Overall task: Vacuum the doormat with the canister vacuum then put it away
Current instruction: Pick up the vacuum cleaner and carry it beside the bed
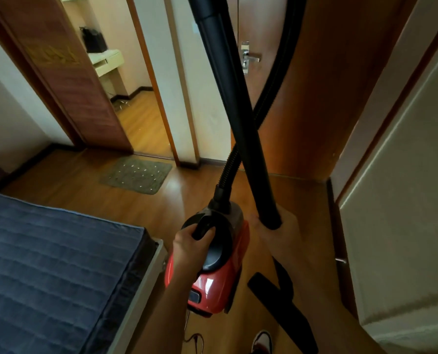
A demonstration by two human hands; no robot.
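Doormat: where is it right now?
Head view, left of centre: the doormat lies flat on the wood floor before the open doorway, beyond the bed corner and ahead-left of the canister vacuum.

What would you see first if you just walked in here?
The shiny red vacuum, low in the middle, held by its handle in the left hand. Next, the long black tube slanting up from the right hand. Farther off on the left lies a grey-green doormat.
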